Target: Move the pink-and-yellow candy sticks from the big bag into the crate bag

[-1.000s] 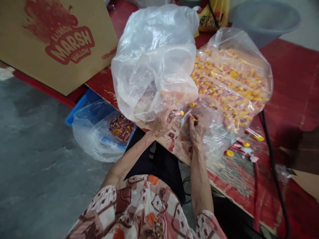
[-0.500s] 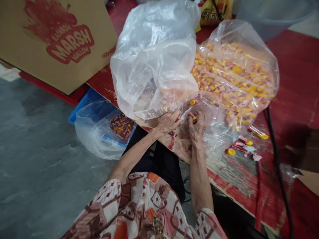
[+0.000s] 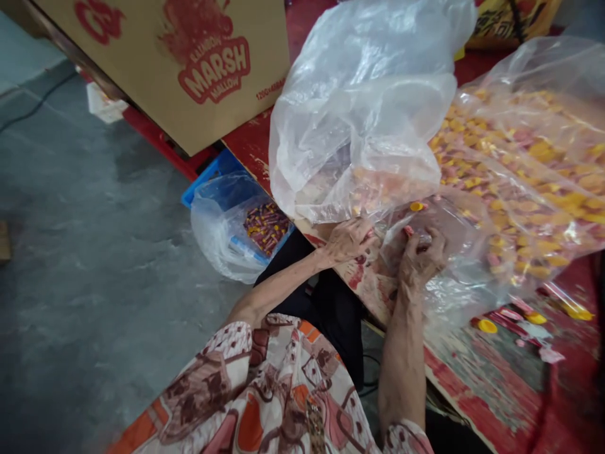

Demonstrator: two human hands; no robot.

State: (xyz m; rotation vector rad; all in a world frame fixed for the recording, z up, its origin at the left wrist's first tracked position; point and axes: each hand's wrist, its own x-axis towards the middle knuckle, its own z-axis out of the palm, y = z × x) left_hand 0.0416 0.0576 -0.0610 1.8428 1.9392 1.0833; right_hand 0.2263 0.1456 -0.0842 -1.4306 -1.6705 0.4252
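Note:
My left hand [image 3: 348, 242] is closed at the table's edge, its fingertips pinched on a small pink-red piece [image 3: 369, 234] that is mostly covered. To its right, my right hand [image 3: 423, 255] has curled fingers around a small pink tube [image 3: 409, 231]; only one end shows. A yellow-capped tube [image 3: 416, 206] lies just beyond the hands, by the mouth of a clear plastic bag [image 3: 466, 221]. Many yellow-and-pink tubes [image 3: 508, 157] fill this bag to the right. A large cloudy plastic bag [image 3: 363, 94] bulges up in front of my left hand.
A marshmallow carton [image 3: 227, 120] stands at the upper left. Below the table edge, a blue crate [image 3: 212, 170] holds a plastic-lined heap of tubes [image 3: 267, 228]. Loose tubes and caps [image 3: 486, 325] lie on the red, worn tabletop [image 3: 491, 391] at right.
The view has swung left, so everything sits farther right in it. The yellow cap that showed in my right hand is now out of sight, with a pink end showing. Both hands stay close together.

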